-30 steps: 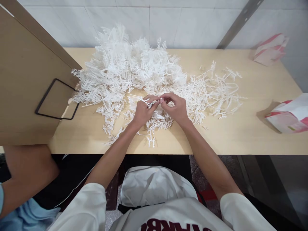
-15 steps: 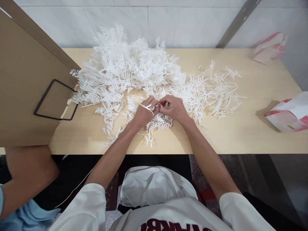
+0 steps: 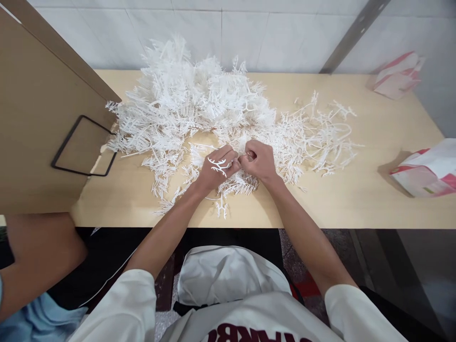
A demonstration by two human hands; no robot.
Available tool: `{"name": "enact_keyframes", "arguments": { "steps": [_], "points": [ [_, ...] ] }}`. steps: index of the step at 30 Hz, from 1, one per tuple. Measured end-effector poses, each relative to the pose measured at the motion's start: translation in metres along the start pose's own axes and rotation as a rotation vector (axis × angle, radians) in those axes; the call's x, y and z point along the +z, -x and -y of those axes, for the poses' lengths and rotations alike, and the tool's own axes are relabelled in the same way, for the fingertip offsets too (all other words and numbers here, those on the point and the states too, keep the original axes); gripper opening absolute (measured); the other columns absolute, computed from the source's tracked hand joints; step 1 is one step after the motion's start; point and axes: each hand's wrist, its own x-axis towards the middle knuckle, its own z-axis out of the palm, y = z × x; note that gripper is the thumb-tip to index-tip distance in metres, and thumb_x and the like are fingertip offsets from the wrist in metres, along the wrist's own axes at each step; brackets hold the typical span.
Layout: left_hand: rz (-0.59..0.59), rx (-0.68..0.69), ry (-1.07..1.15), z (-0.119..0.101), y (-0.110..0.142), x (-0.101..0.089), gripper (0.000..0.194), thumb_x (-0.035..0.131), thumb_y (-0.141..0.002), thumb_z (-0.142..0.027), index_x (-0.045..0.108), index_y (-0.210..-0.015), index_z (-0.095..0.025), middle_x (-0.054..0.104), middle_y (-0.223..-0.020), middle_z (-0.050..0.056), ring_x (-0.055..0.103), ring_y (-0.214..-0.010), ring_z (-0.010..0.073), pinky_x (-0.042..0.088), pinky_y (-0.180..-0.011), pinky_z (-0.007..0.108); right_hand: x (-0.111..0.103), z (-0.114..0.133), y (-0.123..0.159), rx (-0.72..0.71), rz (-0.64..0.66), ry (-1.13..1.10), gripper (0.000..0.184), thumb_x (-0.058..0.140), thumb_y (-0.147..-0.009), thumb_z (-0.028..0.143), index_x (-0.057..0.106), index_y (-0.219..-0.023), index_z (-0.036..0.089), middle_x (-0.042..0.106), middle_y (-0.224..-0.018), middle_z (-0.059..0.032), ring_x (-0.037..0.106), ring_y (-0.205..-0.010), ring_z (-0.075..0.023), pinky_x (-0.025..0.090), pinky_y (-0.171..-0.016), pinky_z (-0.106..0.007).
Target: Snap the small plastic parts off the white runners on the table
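My left hand (image 3: pixel 210 179) is closed on a white branched plastic sprig (image 3: pixel 218 165), whose forked end lies over the back of the hand. My right hand (image 3: pixel 262 161) meets it fingertip to fingertip, its fingers curled in a pinch; whatever they grip is hidden. Beneath and behind both hands spreads a large heap of white plastic sprigs (image 3: pixel 206 95). One loose sprig (image 3: pixel 221 206) lies on the table just in front of my left hand.
The pale wooden table (image 3: pixel 342 199) backs onto a tiled wall (image 3: pixel 242 38). Left stands a brown board (image 3: pixel 42 95) with a black wire frame (image 3: pixel 71 137). Two white-and-pink packets (image 3: pixel 427 171) sit at the right. A neighbouring person's arm (image 3: pixel 42 256) shows at lower left.
My right hand has rolled over and its fingers have curled in more tightly. The sprig's forked end shows more fully over my left hand.
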Motion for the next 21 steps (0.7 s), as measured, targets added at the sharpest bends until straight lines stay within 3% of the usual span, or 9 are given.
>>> {"name": "enact_keyframes", "arguments": {
  "steps": [2,4,6,8,11,15,21],
  "points": [
    [-0.041,-0.105,0.083,-0.0011,-0.0015,-0.0019,0.012,0.046,-0.092,-0.019,0.058,-0.087,-0.018,0.060,-0.081,0.004,0.056,-0.073,0.0138,0.044,-0.066,0.027,-0.0008,-0.0040,-0.0006,0.018,-0.028,-0.011,0.022,0.055,-0.071,0.020,0.037,-0.058,0.022,0.040,-0.057,0.0037,0.036,-0.055,-0.0108,0.030,-0.056,-0.029],
    [-0.059,-0.235,0.191,-0.0014,-0.0037,-0.0034,0.014,0.047,-0.094,-0.025,0.059,-0.090,-0.019,0.060,-0.085,0.004,0.056,-0.076,0.0134,0.045,-0.068,0.027,-0.0004,-0.0064,-0.0008,0.004,-0.032,-0.064,0.007,0.056,-0.079,0.025,0.055,-0.074,0.021,0.054,-0.070,0.0006,0.048,-0.063,-0.0127,0.038,-0.062,-0.029],
    [-0.064,-0.339,0.296,-0.0010,-0.0060,-0.0043,0.017,0.048,-0.095,-0.031,0.061,-0.091,-0.020,0.061,-0.086,0.004,0.057,-0.077,0.0131,0.045,-0.070,0.027,0.0012,-0.0067,-0.0005,-0.042,-0.027,-0.112,0.019,0.056,-0.085,0.029,0.061,-0.102,0.022,0.063,-0.092,-0.0040,0.056,-0.078,-0.0155,0.045,-0.069,-0.030],
    [-0.070,-0.403,0.381,-0.0004,-0.0077,-0.0048,0.021,0.049,-0.095,-0.035,0.062,-0.091,-0.020,0.062,-0.086,0.003,0.057,-0.079,0.0131,0.045,-0.072,0.028,0.0033,-0.0061,0.0003,-0.106,0.004,-0.136,0.026,0.053,-0.089,0.032,0.061,-0.113,0.023,0.066,-0.102,-0.0057,0.059,-0.087,-0.0169,0.047,-0.074,-0.031],
    [-0.071,-0.414,0.435,0.0003,-0.0084,-0.0047,0.022,0.050,-0.095,-0.036,0.063,-0.090,-0.019,0.062,-0.085,0.003,0.057,-0.080,0.0128,0.045,-0.072,0.027,0.0056,-0.0063,0.0015,-0.190,0.042,-0.097,0.020,0.050,-0.092,0.033,0.064,-0.101,0.022,0.069,-0.089,-0.0041,0.060,-0.081,-0.0167,0.047,-0.074,-0.032],
    [-0.034,-0.329,0.395,-0.0002,-0.0070,-0.0047,0.018,0.052,-0.093,-0.030,0.063,-0.086,-0.018,0.061,-0.081,0.002,0.054,-0.073,0.0115,0.043,-0.068,0.026,0.0045,-0.0082,0.0026,-0.232,0.055,0.057,0.015,0.051,-0.089,0.028,0.063,-0.083,0.021,0.064,-0.073,-0.0024,0.055,-0.070,-0.0161,0.043,-0.067,-0.029],
    [-0.041,-0.306,0.279,-0.0014,-0.0062,-0.0058,0.015,0.051,-0.090,-0.024,0.060,-0.079,-0.019,0.058,-0.077,0.001,0.053,-0.071,0.0118,0.044,-0.067,0.026,0.0032,-0.0014,0.0056,-0.212,0.144,0.313,0.026,0.043,-0.091,0.025,0.061,-0.073,0.019,0.061,-0.064,-0.0029,0.047,-0.060,-0.0145,0.033,-0.060,-0.027]
  ]
}}
